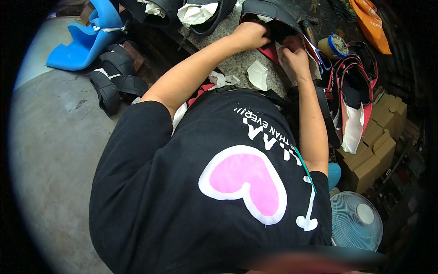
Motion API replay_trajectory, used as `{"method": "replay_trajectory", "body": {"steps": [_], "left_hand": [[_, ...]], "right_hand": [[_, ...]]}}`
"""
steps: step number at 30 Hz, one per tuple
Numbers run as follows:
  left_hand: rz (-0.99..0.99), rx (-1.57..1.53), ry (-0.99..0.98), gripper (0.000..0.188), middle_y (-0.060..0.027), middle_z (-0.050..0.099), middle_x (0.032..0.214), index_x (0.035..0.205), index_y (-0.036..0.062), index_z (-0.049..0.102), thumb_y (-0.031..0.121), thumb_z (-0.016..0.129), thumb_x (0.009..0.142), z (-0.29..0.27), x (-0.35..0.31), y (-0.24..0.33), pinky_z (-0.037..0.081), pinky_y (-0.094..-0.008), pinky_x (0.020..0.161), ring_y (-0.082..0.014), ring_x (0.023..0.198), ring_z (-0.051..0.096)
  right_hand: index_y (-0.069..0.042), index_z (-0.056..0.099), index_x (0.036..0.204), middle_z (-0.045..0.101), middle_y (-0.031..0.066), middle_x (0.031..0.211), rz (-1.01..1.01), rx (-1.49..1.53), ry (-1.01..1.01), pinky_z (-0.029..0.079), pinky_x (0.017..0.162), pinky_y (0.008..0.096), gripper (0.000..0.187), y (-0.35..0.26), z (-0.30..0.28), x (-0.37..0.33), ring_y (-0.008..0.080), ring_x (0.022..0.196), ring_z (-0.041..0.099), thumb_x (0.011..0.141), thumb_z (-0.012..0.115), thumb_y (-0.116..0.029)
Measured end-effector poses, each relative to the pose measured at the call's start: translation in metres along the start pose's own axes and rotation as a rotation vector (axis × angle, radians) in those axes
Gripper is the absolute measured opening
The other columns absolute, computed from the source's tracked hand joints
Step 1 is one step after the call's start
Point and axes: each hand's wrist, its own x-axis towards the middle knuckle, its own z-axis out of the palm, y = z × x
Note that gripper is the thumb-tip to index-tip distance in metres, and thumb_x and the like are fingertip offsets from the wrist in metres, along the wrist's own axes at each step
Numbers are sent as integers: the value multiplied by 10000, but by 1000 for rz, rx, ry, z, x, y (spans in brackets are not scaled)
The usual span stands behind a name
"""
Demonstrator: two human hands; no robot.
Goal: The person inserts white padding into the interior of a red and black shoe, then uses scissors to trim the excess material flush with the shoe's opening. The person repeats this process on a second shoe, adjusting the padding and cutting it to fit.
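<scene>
At the top of the view a black sandal (269, 10) with a red edge faces me on a grey speckled work surface (237, 59). My left hand (251, 35) is closed at its left edge, with the fingertips partly hidden inside the opening. My right hand (296, 57) has its fingers curled in a pinch by the right side of the opening. Beneath that hand a pale sheet of paper (284, 68) hangs from its fingers. A loose white paper piece (258, 75) lies on the surface nearer to my body.
Black sandals stuffed with paper (197, 13) stand at the top; more black sandals (117, 64) lie at left beside a blue plastic piece (86, 43). To the right are a yellow jar (333, 46), red-edged sandals (356, 86), cardboard boxes (374, 141) and a fan (357, 220).
</scene>
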Motion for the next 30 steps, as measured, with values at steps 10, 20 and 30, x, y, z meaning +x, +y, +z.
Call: {"method": "replay_trajectory", "body": {"steps": [10,20,30], "left_hand": [[206,213,342,259,-126,676,896,828,72,738,302,780,715,7,-11,19,555,-435,747,-321,863,676],[74,64,303,413,-145,681,805,805,83,696,483,729,707,7,4,11,541,-455,741,-330,806,674],[34,97,235,255,-133,701,868,909,136,724,353,711,776,8,15,12,535,-452,772,-325,868,680]], "right_hand": [[-82,514,987,501,-41,739,67,345,44,349,534,208,239,-10,-2,5,49,584,433,774,601,-14],[-99,492,954,438,-64,750,96,333,79,309,536,201,208,-16,-3,6,38,594,395,791,557,14],[-91,485,942,420,-65,748,105,315,75,314,537,206,199,-13,-5,7,38,598,387,792,559,18]]}}
